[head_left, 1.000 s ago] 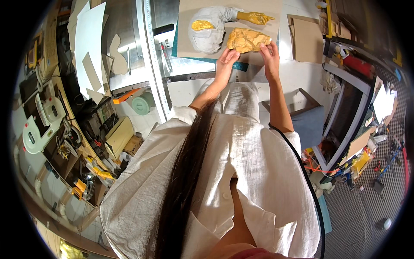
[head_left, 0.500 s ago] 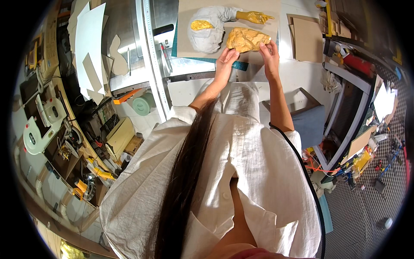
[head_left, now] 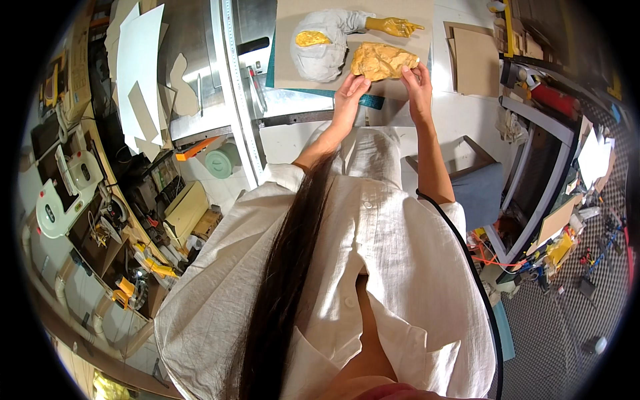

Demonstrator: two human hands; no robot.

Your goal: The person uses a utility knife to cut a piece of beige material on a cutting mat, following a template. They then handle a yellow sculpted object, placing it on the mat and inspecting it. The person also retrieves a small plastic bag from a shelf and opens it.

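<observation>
Between my two hands is a rough, rock-like yellow-ochre piece (head_left: 381, 61) with a crumpled surface. My left hand (head_left: 349, 93) grips its near left end, the thumb and fingers closed at the edge. At the right end, my right hand (head_left: 417, 83) pinches it with the fingers behind. Just beyond lies a grey-white sculpted form (head_left: 319, 61) with a bent, sleeve-like arm. A yellow patch (head_left: 312, 39) is set into its rounded body. From the sleeve end a golden-yellow sculpted hand (head_left: 395, 27) points to the right.
Under the sculpture is a brown board (head_left: 285, 67) over a green cutting mat (head_left: 371, 102). A long metal ruler (head_left: 235, 80) stands left of it, beside a red-and-grey knife (head_left: 256, 90). White sheets (head_left: 138, 73) lean farther left. Cardboard panels (head_left: 475, 61) and a blue-grey stool (head_left: 475, 193) are at right.
</observation>
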